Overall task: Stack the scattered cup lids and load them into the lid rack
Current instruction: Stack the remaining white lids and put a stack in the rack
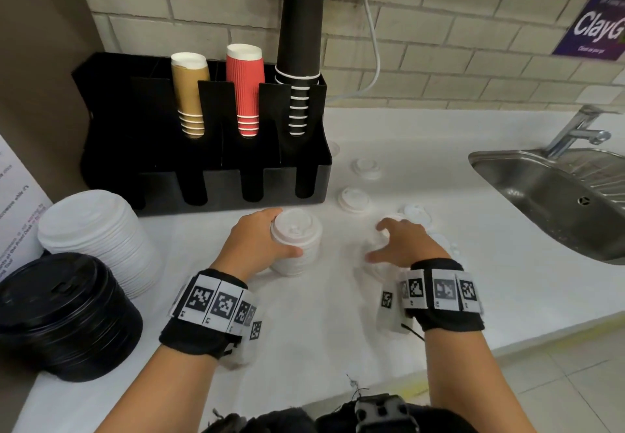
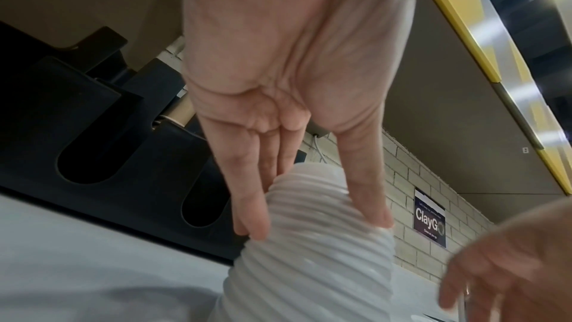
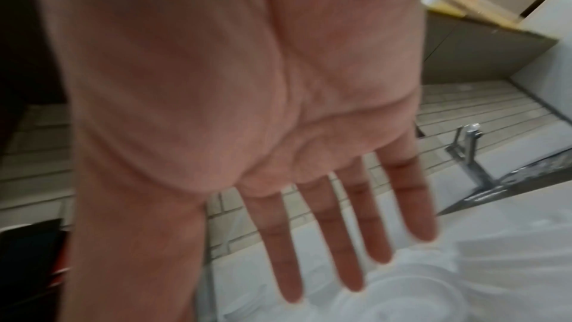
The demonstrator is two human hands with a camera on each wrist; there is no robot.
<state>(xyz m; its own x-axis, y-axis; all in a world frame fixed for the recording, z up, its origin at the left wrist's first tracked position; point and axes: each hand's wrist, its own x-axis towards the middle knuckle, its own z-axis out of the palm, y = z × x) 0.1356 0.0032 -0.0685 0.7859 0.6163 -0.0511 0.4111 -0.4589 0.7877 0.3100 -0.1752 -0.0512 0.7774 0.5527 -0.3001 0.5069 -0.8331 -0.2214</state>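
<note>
My left hand [image 1: 270, 243] grips a small stack of white lids [image 1: 297, 243] that stands on the white counter, thumb in front and fingers behind; the left wrist view shows the ribbed stack of lids [image 2: 312, 254] between thumb and fingers [image 2: 250, 209]. My right hand [image 1: 399, 243] hovers open, fingers spread, over loose white lids [image 1: 417, 213] to the right. In the right wrist view the straight fingers [image 3: 346, 249] hang above a blurred lid [image 3: 402, 293]. More single lids [image 1: 354, 200] [image 1: 367, 168] lie farther back. The black rack [image 1: 203, 179] stands behind, its front slots empty.
The rack's rear slots hold gold [image 1: 189, 94], red [image 1: 246, 91] and black cups [image 1: 301, 57]. At the left stand a tall white lid stack [image 1: 101, 239] and a black lid stack [image 1: 64, 314]. A steel sink [image 1: 558, 195] with tap lies at the right.
</note>
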